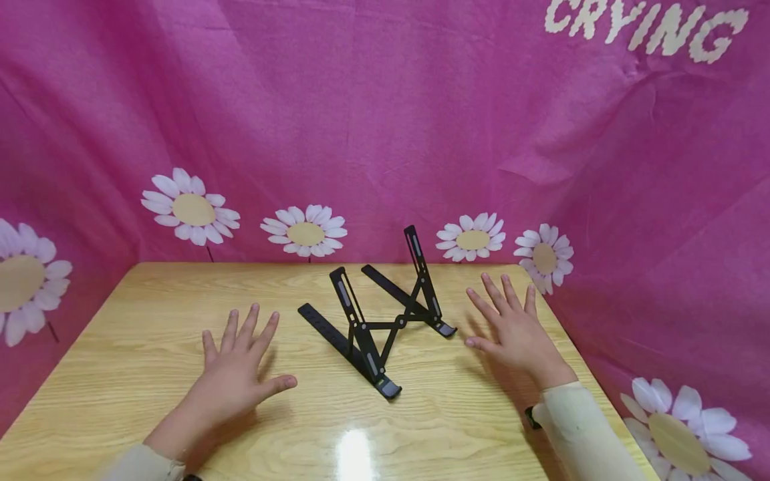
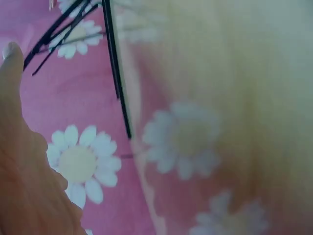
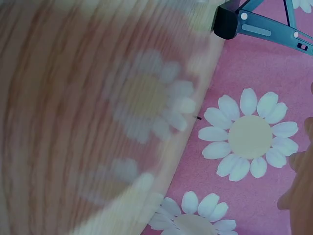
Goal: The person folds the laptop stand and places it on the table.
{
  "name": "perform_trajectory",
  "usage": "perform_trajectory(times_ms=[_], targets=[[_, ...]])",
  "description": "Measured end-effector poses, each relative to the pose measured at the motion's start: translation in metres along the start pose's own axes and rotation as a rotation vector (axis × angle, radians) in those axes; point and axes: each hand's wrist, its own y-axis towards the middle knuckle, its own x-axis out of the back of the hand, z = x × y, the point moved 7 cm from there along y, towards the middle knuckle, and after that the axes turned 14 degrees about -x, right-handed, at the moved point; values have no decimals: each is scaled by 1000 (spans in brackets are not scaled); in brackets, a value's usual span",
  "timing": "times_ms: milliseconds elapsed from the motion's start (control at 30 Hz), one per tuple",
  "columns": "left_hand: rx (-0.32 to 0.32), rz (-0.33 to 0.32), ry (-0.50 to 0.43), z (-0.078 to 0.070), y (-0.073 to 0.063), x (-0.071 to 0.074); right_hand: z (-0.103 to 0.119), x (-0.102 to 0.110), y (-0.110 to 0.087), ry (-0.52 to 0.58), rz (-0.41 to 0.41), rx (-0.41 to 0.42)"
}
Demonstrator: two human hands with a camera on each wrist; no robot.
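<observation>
A black folding laptop stand (image 1: 357, 341) stands unfolded on the wooden table, its two slotted arms raised and its crossed struts spread between the long base bars. To the left of it my left hand (image 1: 231, 377) hovers over the tabletop with fingers and thumb spread, holding nothing. On the other side my right hand (image 1: 517, 337) is likewise spread, its thumb pointing toward the stand's right foot. Part of the laptop stand (image 2: 113, 58) shows beyond the left hand (image 2: 29, 166) in the left wrist view. One hooked end of the stand (image 3: 254, 25) appears in the right wrist view.
The wooden table (image 1: 144, 314) is bounded at the back and sides by a pink cloth (image 1: 373, 133) printed with white daisies and lettering. A bright light reflection lies near the table's front. Light sleeves (image 1: 580, 427) cover both forearms.
</observation>
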Motion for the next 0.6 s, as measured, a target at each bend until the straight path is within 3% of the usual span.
perform_trajectory(times_ms=[167,600], targets=[[17,5,-63,-15,6,-12,0,0,-1,10,1,-11],[118,-41,-222,-37,26,-13,-2,-9,2,154,65,-102]])
